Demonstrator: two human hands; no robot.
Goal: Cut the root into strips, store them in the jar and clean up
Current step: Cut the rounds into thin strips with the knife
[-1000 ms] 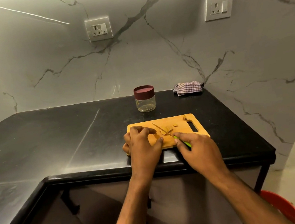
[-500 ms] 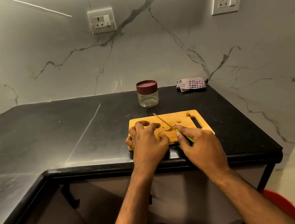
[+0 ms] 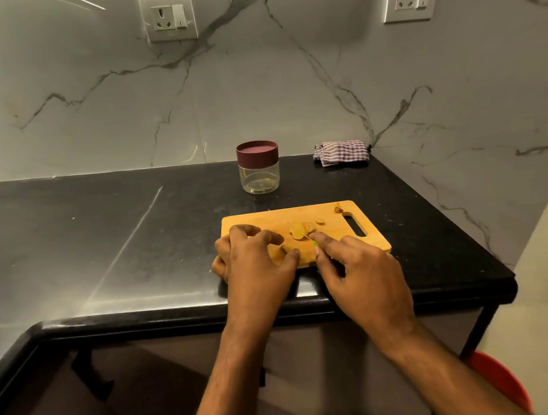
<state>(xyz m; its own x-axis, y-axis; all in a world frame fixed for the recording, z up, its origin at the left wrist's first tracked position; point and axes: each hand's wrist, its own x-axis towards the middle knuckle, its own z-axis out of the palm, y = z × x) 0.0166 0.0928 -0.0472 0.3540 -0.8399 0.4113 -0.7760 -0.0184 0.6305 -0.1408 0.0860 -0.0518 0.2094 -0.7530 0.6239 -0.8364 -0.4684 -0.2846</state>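
A wooden cutting board lies on the black counter near its front edge. My left hand pins a piece of root to the board with curled fingertips. Several pale slices lie in a row at the board's middle, and a small scrap sits near the handle slot. My right hand grips a knife with a green handle; its thin blade points away over the slices. A clear jar with a maroon lid stands closed behind the board.
A checked cloth lies folded at the counter's back right corner by the marble wall. The counter edge drops off to the right, with a red bucket on the floor below. Two wall sockets sit above.
The knife blade has swung to a steeper line, nearer my left fingertips. Both hands stay on the board and the view has tilted down slightly.
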